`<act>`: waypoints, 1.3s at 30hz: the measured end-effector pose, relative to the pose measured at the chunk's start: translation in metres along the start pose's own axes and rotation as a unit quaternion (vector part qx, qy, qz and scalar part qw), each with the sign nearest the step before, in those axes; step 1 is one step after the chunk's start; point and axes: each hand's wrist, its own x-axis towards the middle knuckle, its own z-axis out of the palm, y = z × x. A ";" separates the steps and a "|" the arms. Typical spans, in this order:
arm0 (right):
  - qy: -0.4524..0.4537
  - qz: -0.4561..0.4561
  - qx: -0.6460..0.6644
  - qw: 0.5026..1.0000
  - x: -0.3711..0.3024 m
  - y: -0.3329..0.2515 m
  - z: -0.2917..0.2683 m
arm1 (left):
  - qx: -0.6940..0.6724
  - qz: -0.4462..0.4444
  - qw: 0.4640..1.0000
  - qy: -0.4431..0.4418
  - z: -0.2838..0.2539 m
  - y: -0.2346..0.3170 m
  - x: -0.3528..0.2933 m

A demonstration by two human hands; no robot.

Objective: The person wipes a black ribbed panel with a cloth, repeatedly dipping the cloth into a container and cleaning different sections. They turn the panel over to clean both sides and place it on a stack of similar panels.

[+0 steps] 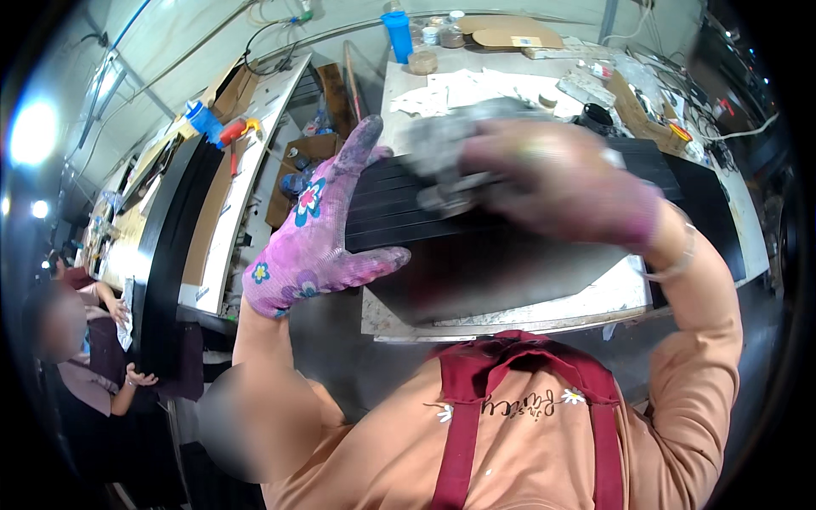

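A long black panel [382, 204] with grooved lines along its top lies before me, its dark glossy side facing me. My left hand [310, 223], in a pink-purple glove with flower prints, braces the panel's left end between thumb and fingers. The glove's fingertips are smudged dark. On the panel's top, my right hand [561, 183], in a similar stained glove, is closed around a crumpled grey rag [438, 157]. Motion smears both the rag and that hand, so its fingers show poorly.
The white worktable [510, 314] holds a blue cup [397, 36], white paper sheets [476, 85], small jars and a black round container [595, 117]. At left, another bench carries long black panels [170, 229] and a red-headed hammer [232, 136]. A co-worker [93, 357] holds a whitish cloth there.
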 end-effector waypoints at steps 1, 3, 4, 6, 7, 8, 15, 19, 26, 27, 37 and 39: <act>0.029 0.016 0.007 0.999 -0.018 0.009 -0.006 | -0.032 0.012 0.999 0.017 0.002 -0.007 -0.004; 0.047 0.075 -0.057 0.994 -0.042 0.013 -0.013 | -0.095 0.037 0.994 0.049 0.006 -0.016 -0.010; 0.047 0.050 -0.041 0.997 -0.036 0.009 -0.012 | -0.133 0.008 0.990 0.037 0.009 -0.012 -0.011; 0.034 -0.002 -0.023 0.999 -0.008 -0.010 -0.003 | -0.177 0.073 0.975 0.113 0.024 -0.020 -0.014; 0.018 -0.025 -0.024 0.999 0.013 -0.022 0.007 | -0.202 0.109 0.962 0.147 0.033 -0.026 -0.015; 0.062 -0.073 0.024 0.995 0.032 -0.028 0.026 | -0.194 0.108 0.962 0.162 0.041 -0.032 -0.012; 0.028 -0.080 0.019 0.996 0.022 -0.029 0.014 | -0.420 0.060 0.868 0.258 0.075 -0.026 -0.035; 0.065 -0.151 0.053 0.985 0.056 -0.047 0.040 | -0.167 0.058 0.958 0.225 0.071 -0.026 -0.037; -0.001 -0.109 0.030 0.994 0.017 -0.021 0.013 | -0.394 0.023 0.892 0.220 0.083 -0.034 -0.050; -0.010 -0.069 0.020 0.997 0.006 -0.019 0.007 | -0.420 0.002 0.884 0.204 0.085 -0.035 -0.049; -0.047 -0.156 0.079 0.984 0.005 -0.029 0.003 | -0.350 -0.024 0.914 0.204 0.087 -0.049 -0.046; -0.061 -0.067 -0.038 0.995 -0.021 -0.024 -0.012 | -0.434 -0.047 0.873 0.219 0.087 -0.041 -0.043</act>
